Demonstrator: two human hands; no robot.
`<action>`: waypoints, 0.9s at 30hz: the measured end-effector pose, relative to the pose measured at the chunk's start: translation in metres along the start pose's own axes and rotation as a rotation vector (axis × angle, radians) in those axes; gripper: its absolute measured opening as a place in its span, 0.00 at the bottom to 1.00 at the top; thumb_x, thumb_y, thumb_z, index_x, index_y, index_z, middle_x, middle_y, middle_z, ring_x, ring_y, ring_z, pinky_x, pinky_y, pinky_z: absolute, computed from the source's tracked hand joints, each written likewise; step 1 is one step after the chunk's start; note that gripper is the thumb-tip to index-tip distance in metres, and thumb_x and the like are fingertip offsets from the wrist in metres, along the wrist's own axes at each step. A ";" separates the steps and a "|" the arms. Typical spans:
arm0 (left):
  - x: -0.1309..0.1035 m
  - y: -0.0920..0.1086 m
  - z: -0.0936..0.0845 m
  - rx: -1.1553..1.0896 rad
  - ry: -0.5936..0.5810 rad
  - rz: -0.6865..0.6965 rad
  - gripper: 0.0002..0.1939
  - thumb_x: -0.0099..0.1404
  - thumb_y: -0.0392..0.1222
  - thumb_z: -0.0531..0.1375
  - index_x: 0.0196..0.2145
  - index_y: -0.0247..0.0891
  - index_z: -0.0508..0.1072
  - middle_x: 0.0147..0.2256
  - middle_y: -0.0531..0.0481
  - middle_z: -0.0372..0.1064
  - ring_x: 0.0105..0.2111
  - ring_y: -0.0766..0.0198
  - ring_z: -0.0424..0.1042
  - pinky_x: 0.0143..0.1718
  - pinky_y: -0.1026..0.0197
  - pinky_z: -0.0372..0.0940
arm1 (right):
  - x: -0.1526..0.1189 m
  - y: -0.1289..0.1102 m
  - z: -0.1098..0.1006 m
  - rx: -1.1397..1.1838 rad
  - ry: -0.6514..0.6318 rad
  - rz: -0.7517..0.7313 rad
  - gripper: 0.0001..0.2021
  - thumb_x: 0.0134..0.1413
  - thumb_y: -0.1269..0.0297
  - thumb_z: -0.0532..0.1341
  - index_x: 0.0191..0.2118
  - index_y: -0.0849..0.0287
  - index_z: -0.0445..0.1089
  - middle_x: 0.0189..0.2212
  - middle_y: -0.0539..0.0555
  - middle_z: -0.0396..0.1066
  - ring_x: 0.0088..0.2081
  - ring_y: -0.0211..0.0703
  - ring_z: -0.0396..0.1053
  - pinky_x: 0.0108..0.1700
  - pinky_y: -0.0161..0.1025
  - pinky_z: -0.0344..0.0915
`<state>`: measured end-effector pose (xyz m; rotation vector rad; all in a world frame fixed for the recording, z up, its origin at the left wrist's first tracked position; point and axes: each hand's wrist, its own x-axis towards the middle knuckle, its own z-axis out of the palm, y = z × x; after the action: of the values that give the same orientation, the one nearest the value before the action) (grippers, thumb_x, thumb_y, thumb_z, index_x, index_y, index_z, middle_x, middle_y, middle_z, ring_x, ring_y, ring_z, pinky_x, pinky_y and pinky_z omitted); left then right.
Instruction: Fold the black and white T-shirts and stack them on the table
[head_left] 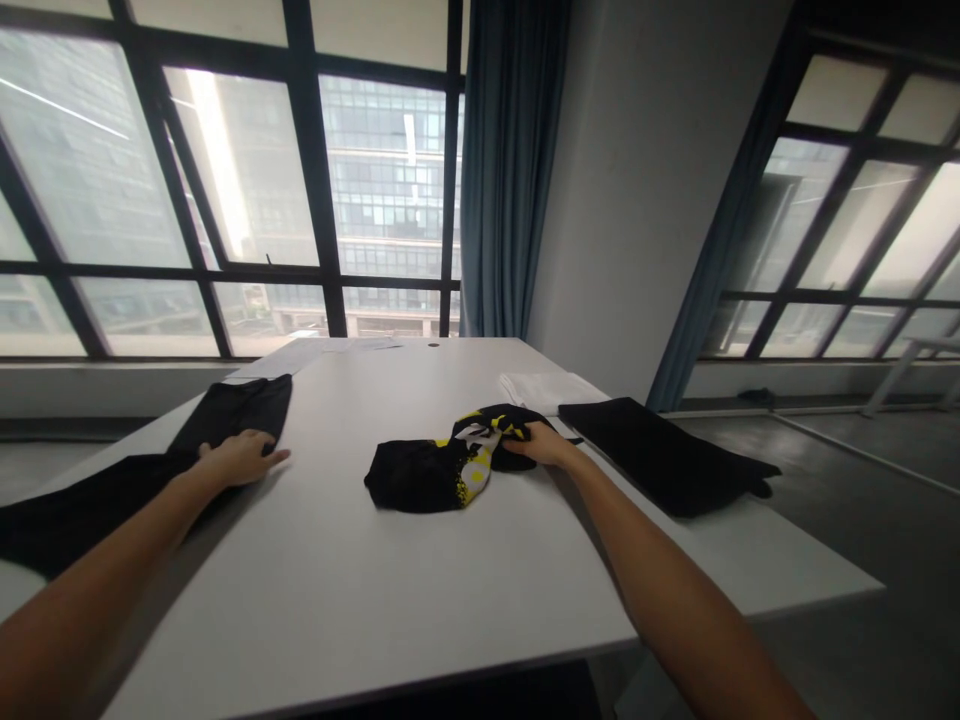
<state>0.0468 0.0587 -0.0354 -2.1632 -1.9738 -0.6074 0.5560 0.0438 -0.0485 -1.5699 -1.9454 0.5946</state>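
My right hand is closed on the edge of a crumpled black garment with yellow and white patterning. The gripped part is lifted and folded over, while the rest lies on the white table. My left hand rests on a black garment at the table's left side. Its thumb points to the right and its fingers lie over the cloth, apart. This garment trails toward the lower left, partly covered by my forearm.
A folded black cloth lies along the right edge, one end jutting out. Behind it is a folded white cloth. Pale sheets lie at the far left. Beyond the table are windows, a blue curtain and a pillar.
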 end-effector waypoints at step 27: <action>-0.023 0.108 0.018 -0.375 0.068 0.370 0.27 0.63 0.56 0.54 0.54 0.38 0.68 0.54 0.39 0.69 0.54 0.49 0.67 0.56 0.46 0.61 | -0.031 -0.042 -0.010 0.322 -0.451 -0.209 0.29 0.48 0.41 0.63 0.47 0.61 0.73 0.43 0.57 0.74 0.41 0.44 0.70 0.41 0.38 0.66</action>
<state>0.1549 0.0317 -0.0439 -2.5900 -1.4572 -1.0309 0.5369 0.0045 -0.0176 -1.0814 -2.1597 1.1834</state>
